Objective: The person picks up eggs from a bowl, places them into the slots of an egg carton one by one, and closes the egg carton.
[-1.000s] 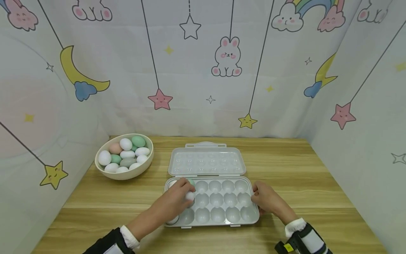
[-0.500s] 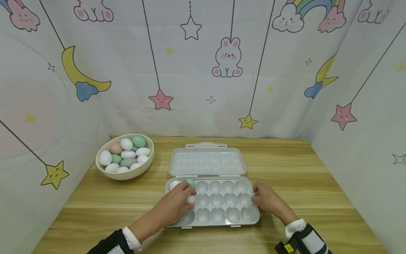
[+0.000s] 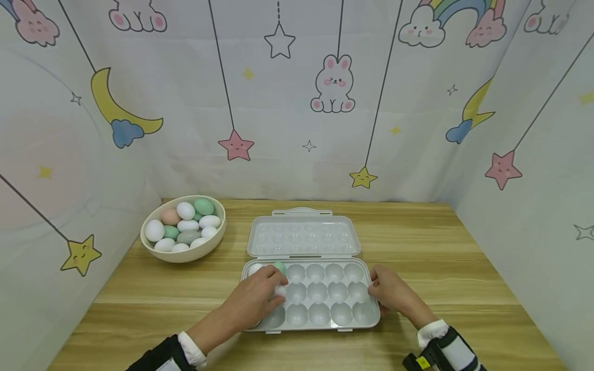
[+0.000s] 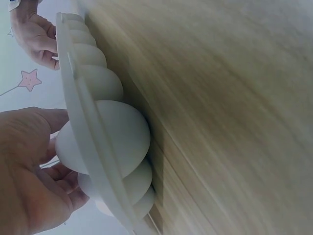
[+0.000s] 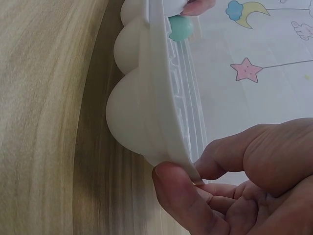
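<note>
A white plastic egg tray (image 3: 318,313), its lid laid back, rests on the wooden table. My left hand (image 3: 255,296) reaches over its left end and holds a white egg (image 3: 280,291) at the middle row, second column; the fingers partly cover the egg. Behind that hand, a white egg (image 3: 254,268) and a green egg (image 3: 279,267) sit in the back row. Another white egg (image 4: 67,147) shows at the tray's near left in the left wrist view. With thumb and fingers, my right hand (image 3: 394,292) pinches the tray's right rim, as the right wrist view shows closely.
A cream bowl (image 3: 190,255) heaped with white, green, grey and pinkish eggs stands at the back left. The transparent lid (image 3: 303,236) lies behind the tray. A patterned cloth (image 3: 287,175) hangs behind the table and along both sides.
My left hand has come slightly down and right with the white egg, then stayed nearly still. The back-row white egg shows more now. My right hand keeps its place on the rim.
</note>
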`<state>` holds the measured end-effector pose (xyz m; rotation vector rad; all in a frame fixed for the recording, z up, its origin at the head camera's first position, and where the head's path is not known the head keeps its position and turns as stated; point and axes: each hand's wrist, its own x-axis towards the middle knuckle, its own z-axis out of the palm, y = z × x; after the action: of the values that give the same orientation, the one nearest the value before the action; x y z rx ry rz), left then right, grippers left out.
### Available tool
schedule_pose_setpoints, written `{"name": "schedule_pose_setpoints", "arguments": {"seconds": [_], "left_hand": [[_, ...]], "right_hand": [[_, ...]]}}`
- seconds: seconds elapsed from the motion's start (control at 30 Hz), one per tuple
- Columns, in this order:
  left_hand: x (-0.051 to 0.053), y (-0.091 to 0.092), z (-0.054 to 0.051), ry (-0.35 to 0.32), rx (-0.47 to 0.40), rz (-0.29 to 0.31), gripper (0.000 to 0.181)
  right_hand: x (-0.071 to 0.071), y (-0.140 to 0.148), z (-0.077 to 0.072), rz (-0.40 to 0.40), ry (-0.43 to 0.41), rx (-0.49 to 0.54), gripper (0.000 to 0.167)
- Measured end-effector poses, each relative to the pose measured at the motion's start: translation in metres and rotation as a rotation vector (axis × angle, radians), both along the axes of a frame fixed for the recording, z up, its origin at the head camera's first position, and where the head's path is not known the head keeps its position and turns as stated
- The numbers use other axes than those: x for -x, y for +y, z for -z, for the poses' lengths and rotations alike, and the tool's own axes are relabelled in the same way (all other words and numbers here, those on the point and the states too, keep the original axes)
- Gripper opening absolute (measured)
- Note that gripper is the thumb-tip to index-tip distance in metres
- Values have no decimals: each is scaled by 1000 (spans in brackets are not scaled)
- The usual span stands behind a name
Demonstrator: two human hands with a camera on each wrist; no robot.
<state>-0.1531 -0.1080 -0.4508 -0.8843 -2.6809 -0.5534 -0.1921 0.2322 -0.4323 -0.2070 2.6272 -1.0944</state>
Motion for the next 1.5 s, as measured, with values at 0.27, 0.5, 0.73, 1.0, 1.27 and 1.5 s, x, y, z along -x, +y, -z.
{"name": "schedule_pose_setpoints", "arguments": {"seconds": [0.27,0.5,0.73,1.0,1.27,1.5], "left_hand": [[0,-3,-3,42,-19,6,34],[-1,-9,-15,56,6,14,34],[-4,-16,-47,67,74,17,42],[-10,-32,-88,43,104,-18,60],[-12,-60,-126,64,153,-99,69],[-7,-85,-143,105,162,-169,65]], "right_hand": [[1,0,0,1,1,-1,12],[2,-1,0,3,-1,-2,12],[2,-1,0,3,-1,4,11],[1,0,2,15,-10,-3,12],[1,0,3,10,-2,9,12],[1,1,2,15,-5,20,13]]}}
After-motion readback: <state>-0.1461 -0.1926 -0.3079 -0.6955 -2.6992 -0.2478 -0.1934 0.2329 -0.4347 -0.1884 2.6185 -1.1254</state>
